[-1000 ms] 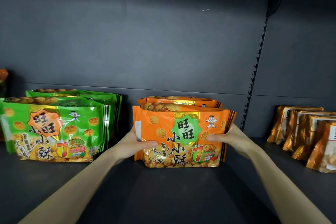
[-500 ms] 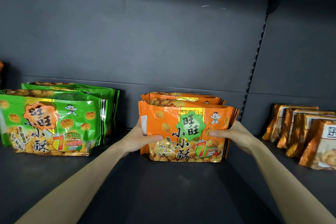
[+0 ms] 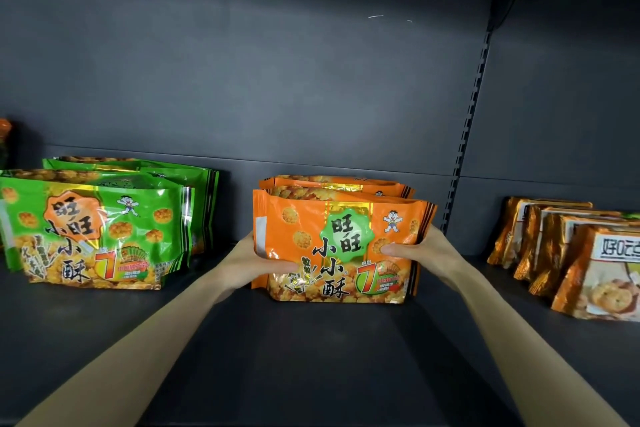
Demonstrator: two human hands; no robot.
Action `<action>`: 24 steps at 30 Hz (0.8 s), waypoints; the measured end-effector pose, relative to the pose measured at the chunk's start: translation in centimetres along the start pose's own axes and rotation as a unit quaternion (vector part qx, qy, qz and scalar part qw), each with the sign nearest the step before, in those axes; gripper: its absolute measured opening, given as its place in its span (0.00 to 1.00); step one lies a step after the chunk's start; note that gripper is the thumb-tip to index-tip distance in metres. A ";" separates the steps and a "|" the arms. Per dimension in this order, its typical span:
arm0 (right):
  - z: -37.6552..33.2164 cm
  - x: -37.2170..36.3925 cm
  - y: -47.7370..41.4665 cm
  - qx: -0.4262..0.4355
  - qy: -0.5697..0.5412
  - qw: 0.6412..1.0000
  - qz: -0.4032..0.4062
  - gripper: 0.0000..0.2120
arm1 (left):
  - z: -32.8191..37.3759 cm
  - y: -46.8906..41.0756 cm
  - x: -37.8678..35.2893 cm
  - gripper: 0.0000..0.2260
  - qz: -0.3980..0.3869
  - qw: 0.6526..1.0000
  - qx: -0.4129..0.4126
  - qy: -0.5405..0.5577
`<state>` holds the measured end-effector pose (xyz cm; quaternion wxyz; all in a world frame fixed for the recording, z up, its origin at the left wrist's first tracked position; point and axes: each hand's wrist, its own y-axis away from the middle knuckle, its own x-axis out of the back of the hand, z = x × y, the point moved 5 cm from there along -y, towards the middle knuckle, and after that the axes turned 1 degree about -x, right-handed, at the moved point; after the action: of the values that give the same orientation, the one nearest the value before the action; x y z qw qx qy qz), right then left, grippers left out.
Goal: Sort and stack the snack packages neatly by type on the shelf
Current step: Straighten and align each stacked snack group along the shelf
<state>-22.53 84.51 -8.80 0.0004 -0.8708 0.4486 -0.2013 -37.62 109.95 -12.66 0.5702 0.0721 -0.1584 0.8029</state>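
Dark grey metal shelving is filling the view, with a flat shelf board (image 3: 311, 357) below and a plain back panel (image 3: 242, 80) behind. Near the middle of the board, a glossy orange foil snack package (image 3: 332, 239) is standing upright, facing forward, at the front of a short row of matching orange packages (image 3: 346, 182) that are leaning just behind it. Both hands are grasping this front package. The left hand (image 3: 256, 260) is clasping its left edge, thumb lying across the printed face, while the right hand (image 3: 426, 250) is clasping its right edge in the same way, fingers hidden behind the pack. To the left, well apart, a group of glossy green foil snack packages (image 3: 104, 229) is standing upright. To the right, a row of bronze foil packs with white labels (image 3: 571, 253) is leaning back along the board.
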 end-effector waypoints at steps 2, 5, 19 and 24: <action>0.1 0.1 -0.2 -0.003 -0.002 1.000 0.003 0.31 | 0.3 0.1 -0.1 0.25 0.001 1.000 -0.002 0.003; 0.3 0.1 -0.5 -0.012 -0.001 1.000 0.008 0.31 | 0.6 0.3 -0.1 0.34 -0.003 1.000 -0.002 0.003; 0.0 -0.2 0.9 -0.006 -0.028 1.000 -0.006 0.29 | 1.3 1.8 -0.7 0.33 0.031 0.999 0.001 0.009; 0.8 -0.6 1.5 -0.022 -0.047 0.999 0.002 0.32 | 1.2 2.4 -1.0 0.43 0.033 0.998 0.014 0.054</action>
<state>-23.76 83.99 -10.01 0.0025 -0.8782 0.4543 -0.1499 -39.65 107.94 -12.19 0.5503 0.0311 -0.1184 0.8259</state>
